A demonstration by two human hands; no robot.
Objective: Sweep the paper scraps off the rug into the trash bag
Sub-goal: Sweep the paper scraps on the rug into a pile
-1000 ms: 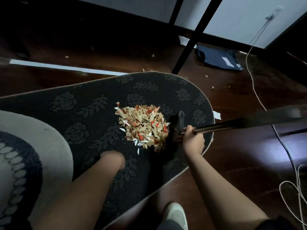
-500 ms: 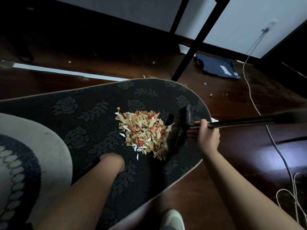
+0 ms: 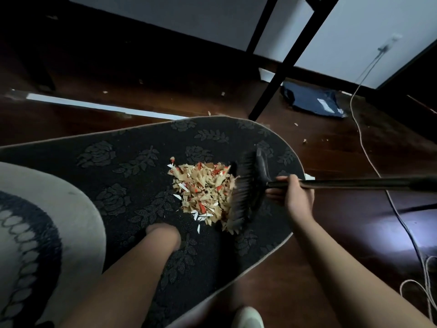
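A heap of tan, red and white paper scraps (image 3: 203, 192) lies on the dark flowered rug (image 3: 118, 166). The black broom head (image 3: 248, 188) leans against the heap's right edge, bristles touching the scraps. My right hand (image 3: 296, 197) grips the broom handle (image 3: 354, 183) just behind the head. The handle runs off to the right. My left hand (image 3: 163, 234) rests on the rug just below the heap; its fingers are hidden. A dark blue bag (image 3: 312, 100) lies flat on the floor at the back right.
Dark wooden floor surrounds the rug, with a few stray scraps (image 3: 305, 141) on it. A black table leg (image 3: 272, 91) stands at the rug's far edge. A white cable (image 3: 361, 138) trails down the right side. A grey oval mat (image 3: 47, 221) overlaps the rug at left. My shoe (image 3: 247, 318) shows at the bottom.
My right hand and the broom have shifted to the right along the rug's edge, and the brush head now stands more upright at the heap's right side. My left hand has stayed put.
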